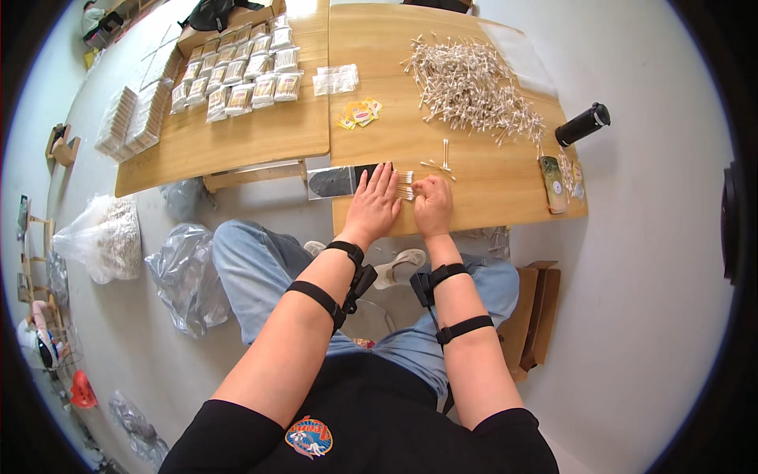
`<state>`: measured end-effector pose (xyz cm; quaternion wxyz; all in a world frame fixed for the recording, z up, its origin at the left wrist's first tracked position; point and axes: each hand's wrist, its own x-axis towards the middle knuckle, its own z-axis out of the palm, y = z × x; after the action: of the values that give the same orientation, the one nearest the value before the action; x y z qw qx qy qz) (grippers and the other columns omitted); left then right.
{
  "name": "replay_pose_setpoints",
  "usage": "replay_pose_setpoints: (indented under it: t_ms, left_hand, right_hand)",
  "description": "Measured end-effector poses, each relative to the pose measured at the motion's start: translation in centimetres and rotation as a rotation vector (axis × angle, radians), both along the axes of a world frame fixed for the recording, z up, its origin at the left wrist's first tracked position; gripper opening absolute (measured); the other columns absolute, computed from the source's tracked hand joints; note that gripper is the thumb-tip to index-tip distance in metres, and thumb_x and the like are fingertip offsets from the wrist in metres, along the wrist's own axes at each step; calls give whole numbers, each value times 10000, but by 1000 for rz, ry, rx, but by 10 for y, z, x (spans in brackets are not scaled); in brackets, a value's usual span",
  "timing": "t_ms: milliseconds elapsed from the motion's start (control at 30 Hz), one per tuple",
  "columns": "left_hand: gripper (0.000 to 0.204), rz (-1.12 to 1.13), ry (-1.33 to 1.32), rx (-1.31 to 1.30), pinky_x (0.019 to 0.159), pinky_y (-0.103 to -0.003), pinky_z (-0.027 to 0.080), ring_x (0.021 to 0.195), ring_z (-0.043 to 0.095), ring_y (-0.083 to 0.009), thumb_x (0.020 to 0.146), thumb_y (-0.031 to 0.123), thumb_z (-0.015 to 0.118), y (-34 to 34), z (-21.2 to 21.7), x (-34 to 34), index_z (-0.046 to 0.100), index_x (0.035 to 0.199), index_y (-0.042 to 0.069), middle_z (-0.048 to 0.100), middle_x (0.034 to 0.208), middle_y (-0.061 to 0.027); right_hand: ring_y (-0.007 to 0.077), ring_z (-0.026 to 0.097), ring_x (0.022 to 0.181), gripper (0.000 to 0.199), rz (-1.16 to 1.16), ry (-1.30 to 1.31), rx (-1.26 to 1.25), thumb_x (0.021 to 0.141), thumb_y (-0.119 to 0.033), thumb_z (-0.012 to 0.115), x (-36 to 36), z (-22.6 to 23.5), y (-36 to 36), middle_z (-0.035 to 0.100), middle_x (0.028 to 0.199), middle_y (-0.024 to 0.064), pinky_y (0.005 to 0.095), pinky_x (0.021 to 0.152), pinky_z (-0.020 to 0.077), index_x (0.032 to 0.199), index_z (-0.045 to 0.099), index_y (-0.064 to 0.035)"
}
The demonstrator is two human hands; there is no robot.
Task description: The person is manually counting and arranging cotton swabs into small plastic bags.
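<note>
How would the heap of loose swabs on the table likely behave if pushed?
The heap of loose swabs would probably spread apart, since its sticks lie jumbled and unbound. Each swab looks light for its length, being thin with small tips. Pieces at its ragged edge may slip away first.

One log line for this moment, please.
left hand: flat over dark-centred clear sleeve | right hand: curled beside swab row | beyond: loose swab pile; packed swab bags at left

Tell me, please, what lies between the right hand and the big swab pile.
In the head view, a few loose swabs lie on the table between the right hand and the big swab pile.
</note>
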<state>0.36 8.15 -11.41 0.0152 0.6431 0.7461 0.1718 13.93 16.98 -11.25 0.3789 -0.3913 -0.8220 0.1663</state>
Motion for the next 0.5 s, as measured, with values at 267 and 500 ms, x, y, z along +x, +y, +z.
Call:
replay_pose_setpoints:
  t_ms: [267, 500]
  left_hand:
    - [606, 8, 10, 23, 1216, -478, 157, 1492, 256, -279, 986, 371, 453, -2, -1, 2, 403, 1481, 25, 318, 1587, -163]
    - [610, 9, 7, 3, 1216, -474, 163, 1495, 249, -275, 983, 369, 459, -2, -1, 1, 396, 1485, 28, 309, 1592, -161]
  right_hand:
    - [294, 574, 978, 238, -6, -35, -14, 701, -14, 592, 0, 2, -3, 606, 932, 82, 429, 887, 460, 878, 719, -109]
    - [286, 569, 976, 265, 1, -49, -14, 717, -22, 594, 0, 3, 2, 607, 937, 68, 423, 875, 460, 917, 730, -130]
